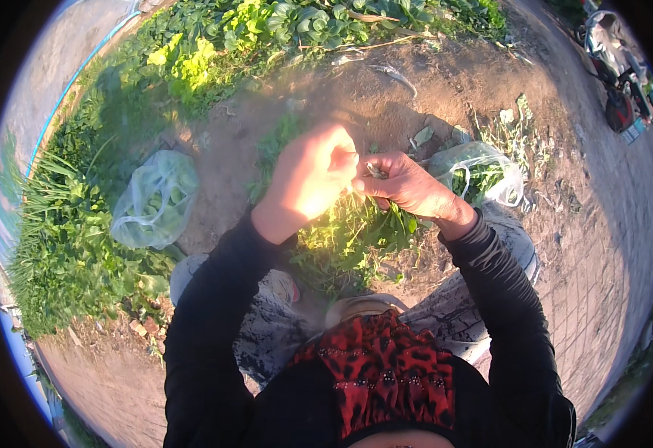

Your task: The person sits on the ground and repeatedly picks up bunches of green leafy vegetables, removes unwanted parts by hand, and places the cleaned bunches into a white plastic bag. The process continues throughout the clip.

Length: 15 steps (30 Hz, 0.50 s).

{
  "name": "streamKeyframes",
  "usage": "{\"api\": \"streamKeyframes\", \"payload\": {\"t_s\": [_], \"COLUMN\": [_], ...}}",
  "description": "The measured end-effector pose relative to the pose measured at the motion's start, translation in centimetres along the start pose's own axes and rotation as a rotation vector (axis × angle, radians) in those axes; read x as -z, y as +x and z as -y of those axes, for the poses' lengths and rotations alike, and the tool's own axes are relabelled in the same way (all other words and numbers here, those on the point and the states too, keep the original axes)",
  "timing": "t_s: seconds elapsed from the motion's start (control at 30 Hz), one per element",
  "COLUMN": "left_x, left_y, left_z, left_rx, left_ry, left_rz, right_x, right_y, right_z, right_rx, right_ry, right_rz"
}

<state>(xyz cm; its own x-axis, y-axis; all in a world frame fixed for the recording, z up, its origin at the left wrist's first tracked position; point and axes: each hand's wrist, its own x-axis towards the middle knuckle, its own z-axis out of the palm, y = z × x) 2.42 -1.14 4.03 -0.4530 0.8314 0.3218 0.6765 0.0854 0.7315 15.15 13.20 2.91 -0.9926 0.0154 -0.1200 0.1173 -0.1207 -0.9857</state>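
Note:
My left hand (310, 178) is raised in front of me, washed out by bright sun. Its fingertips are pinched together and meet the fingers of my right hand (408, 187); what they pinch cannot be made out. Closed round a bunch of leafy greens (395, 230), my right hand lets the leaves hang below its palm. A small greyish piece shows between its thumb and forefinger, too small to name. More loose greens (334, 243) lie on the ground under both hands, in front of my knees.
A clear plastic bag of greens (158, 198) sits to the left. Another clear bag (483, 166), holding leaves, stands at right beside dry plant scraps (524, 123). Growing vegetables (296, 26) line the far side and left. Brick paving (595, 299) runs along the right.

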Motion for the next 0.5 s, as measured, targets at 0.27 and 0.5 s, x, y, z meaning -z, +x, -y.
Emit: {"api": "streamKeyframes", "payload": {"t_s": [0.27,0.5], "left_x": [4.1,3.6], "left_y": [1.3,0.4], "left_z": [1.3,-0.7], "left_rx": [0.155,0.403], "left_ry": [-0.31,-0.765], "left_rz": [0.157,0.377], "right_x": [1.1,1.6], "right_y": [-0.8,-0.6], "right_z": [1.0,0.0], "right_rx": [-0.035,-0.112], "right_ry": [0.229,0.268], "right_rz": [-0.014,-0.078]}}
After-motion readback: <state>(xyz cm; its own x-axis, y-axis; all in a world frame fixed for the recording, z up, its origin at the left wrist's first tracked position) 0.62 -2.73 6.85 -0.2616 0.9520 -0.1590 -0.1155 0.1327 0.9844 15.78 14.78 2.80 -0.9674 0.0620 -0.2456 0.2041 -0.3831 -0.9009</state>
